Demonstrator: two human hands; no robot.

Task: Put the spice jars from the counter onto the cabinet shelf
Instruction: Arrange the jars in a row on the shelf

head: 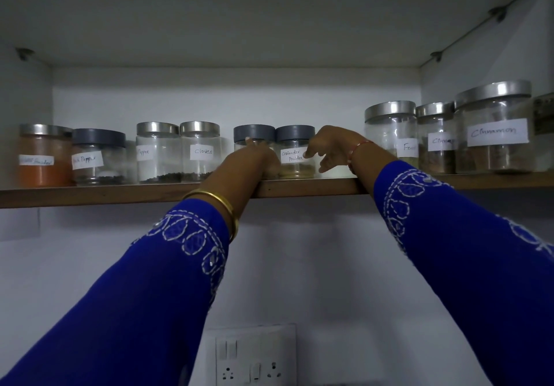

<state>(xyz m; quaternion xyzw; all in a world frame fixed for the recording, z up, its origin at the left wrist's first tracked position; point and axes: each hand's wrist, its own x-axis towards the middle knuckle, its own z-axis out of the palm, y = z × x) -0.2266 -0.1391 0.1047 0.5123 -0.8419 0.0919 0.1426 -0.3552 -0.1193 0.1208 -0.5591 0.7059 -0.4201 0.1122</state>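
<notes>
The coriander powder jar [295, 156] stands upright mid-shelf [314, 187], touching a second grey-lidded jar [254, 138]. The left hand [254, 160] wraps round that second jar. The right hand [328, 150] hangs loosely curled, one fingertip at the coriander label.

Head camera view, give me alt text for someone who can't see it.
Two hands in blue embroidered sleeves reach onto a wooden cabinet shelf: the left hand is on a grey-lidded jar, the right hand beside the coriander powder jar. Labelled spice jars, including cloves and cinnamon, line the shelf.
</notes>
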